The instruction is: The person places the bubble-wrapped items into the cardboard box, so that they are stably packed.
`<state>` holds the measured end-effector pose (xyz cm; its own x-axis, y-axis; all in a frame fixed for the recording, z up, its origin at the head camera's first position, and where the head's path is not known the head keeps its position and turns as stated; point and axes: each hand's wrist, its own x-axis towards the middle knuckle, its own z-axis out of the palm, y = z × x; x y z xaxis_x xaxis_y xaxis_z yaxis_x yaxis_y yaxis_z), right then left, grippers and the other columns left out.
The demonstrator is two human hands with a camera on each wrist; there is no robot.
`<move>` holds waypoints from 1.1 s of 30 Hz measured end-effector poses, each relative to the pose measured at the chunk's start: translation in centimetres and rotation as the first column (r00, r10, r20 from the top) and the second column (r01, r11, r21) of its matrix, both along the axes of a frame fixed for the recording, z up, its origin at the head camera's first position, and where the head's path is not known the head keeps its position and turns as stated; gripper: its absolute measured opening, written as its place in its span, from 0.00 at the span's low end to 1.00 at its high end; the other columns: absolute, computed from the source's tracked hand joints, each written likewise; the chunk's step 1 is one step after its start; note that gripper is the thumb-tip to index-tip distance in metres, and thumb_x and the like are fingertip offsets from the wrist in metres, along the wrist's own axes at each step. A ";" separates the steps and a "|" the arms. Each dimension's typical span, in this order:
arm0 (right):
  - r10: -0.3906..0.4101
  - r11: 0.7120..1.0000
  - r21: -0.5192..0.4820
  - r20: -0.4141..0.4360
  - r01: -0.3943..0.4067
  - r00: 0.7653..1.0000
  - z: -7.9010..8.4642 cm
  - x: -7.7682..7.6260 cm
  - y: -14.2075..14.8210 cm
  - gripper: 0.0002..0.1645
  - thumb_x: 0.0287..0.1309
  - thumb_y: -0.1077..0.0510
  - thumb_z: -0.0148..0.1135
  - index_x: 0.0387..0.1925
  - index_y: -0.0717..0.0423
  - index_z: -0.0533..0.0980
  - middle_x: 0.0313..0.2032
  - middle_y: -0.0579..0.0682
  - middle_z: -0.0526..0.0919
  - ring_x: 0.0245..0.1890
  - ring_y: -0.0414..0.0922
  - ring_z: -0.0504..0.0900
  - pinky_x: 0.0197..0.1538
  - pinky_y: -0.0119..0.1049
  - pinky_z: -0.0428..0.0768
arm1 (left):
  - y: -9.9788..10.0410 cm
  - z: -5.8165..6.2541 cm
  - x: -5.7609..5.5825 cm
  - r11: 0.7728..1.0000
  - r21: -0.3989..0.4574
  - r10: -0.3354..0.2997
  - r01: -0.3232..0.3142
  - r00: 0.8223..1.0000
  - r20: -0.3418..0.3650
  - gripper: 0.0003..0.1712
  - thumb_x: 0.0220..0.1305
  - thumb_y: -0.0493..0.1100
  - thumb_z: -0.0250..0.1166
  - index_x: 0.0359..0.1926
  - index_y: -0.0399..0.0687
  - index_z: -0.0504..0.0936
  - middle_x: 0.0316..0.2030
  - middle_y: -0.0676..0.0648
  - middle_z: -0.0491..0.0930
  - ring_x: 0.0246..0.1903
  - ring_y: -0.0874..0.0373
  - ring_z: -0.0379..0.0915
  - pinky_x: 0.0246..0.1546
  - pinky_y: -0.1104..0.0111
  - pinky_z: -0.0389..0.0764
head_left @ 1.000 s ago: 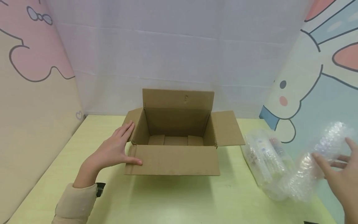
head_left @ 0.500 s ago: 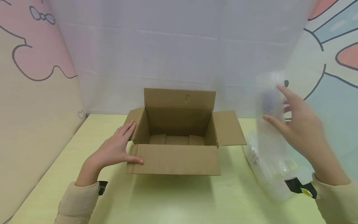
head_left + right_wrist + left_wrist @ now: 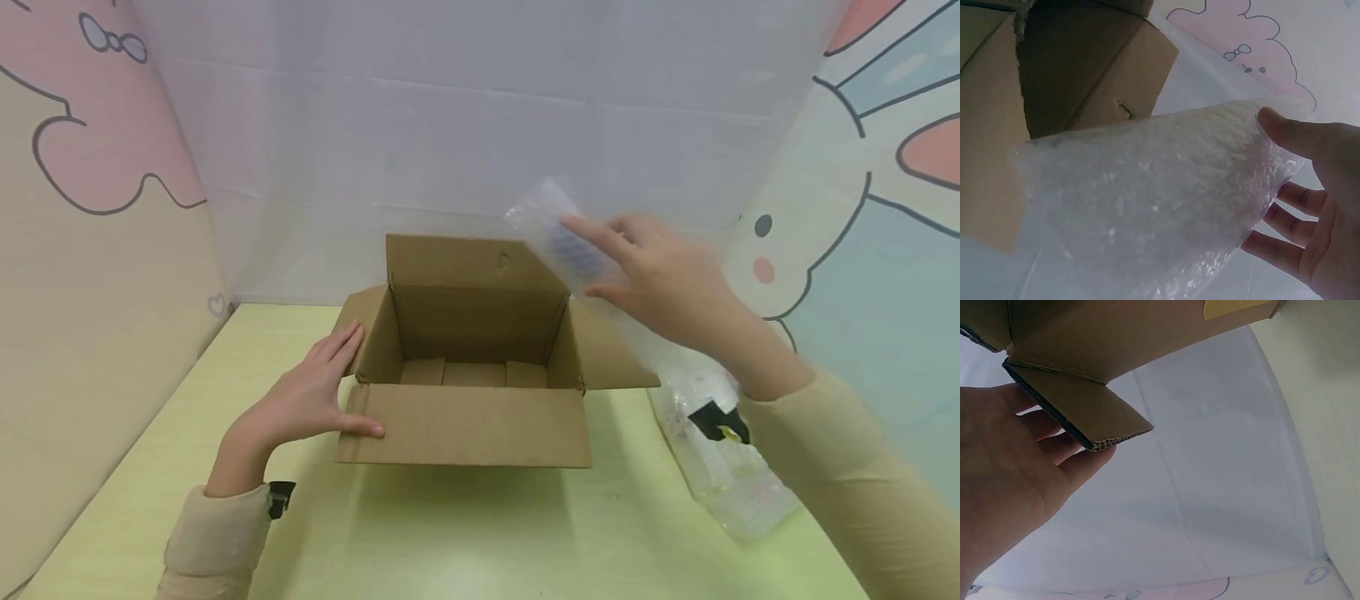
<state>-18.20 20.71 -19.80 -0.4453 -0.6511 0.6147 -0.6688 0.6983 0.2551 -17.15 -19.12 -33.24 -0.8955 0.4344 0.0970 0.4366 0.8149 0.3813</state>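
An upturned-flap cardboard box (image 3: 463,425) stands on the table, its mouth open and its inside bare. My left hand (image 3: 296,404) rests on its left side, straight fingers over the left flap (image 3: 1079,400) and thumb on the front flap. My right hand (image 3: 660,279) grips a long bubble-wrap bundle (image 3: 573,250) between thumb and fingers, above the box's right flap. Something bluish shows through the clear wrap. In the right wrist view the bundle (image 3: 1141,181) overlaps the box mouth; its lower end is blurred in the head view.
On the table (image 3: 465,542) at the right lies more clear wrapped packaging (image 3: 742,492), partly hidden by my right forearm. A white cloth (image 3: 375,150) hangs behind the box. Cartoon-printed panels (image 3: 877,275) flank the table on both sides.
My right hand has lifted the bubble-wrap bundle from the far right and carried it left, up to the box's right side. The left hand stays on the flaps.
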 end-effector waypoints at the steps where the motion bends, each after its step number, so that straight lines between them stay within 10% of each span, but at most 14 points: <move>1: 0.017 1.000 0.014 0.011 -0.017 1.000 0.0 -0.3 -0.7 0.47 0.44 0.56 0.77 0.67 0.44 0.66 0.39 0.58 0.80 0.28 0.51 0.74 0.20 0.37 0.69 | 0.0 0.0 0.0 1.000 0.006 0.001 -0.001 1.000 0.001 0.78 0.37 0.75 0.71 0.76 0.39 0.41 0.77 0.39 0.42 0.73 0.36 0.42 0.63 0.40 0.64; 12: -0.005 0.947 0.308 0.294 -0.089 0.956 -0.3 -3.8 -6.9 0.45 0.53 0.47 0.71 0.70 0.29 0.61 0.46 0.47 0.78 0.34 0.45 0.75 0.26 0.38 0.76 | 0.1 -0.4 0.6 0.998 0.061 0.003 -0.004 1.000 0.020 0.78 0.37 0.74 0.72 0.77 0.42 0.40 0.77 0.40 0.41 0.74 0.38 0.41 0.64 0.40 0.62; 25: -0.166 0.779 0.601 0.471 -0.178 0.867 -4.8 -7.4 -11.0 0.49 0.56 0.46 0.68 0.73 0.21 0.51 0.44 0.46 0.75 0.33 0.43 0.72 0.24 0.33 0.68 | 0.6 -0.6 1.1 0.996 0.084 -0.002 0.001 1.000 0.010 0.78 0.36 0.74 0.73 0.77 0.42 0.40 0.77 0.41 0.41 0.74 0.38 0.41 0.65 0.41 0.62; 33: -0.191 0.654 0.729 0.416 -0.200 0.889 -7.2 -8.4 -13.2 0.48 0.55 0.48 0.69 0.72 0.25 0.55 0.47 0.50 0.79 0.30 0.41 0.74 0.23 0.31 0.63 | 0.6 -0.9 1.3 0.995 0.102 0.005 -0.006 1.000 0.011 0.78 0.36 0.73 0.74 0.77 0.43 0.41 0.77 0.41 0.41 0.74 0.38 0.41 0.65 0.41 0.63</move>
<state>-26.61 7.55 -26.99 -0.5186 -0.7906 -0.3256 -0.8393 0.3983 0.3700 -15.87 -18.49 -34.12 -0.8991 0.4176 0.1311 0.4276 0.7740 0.4670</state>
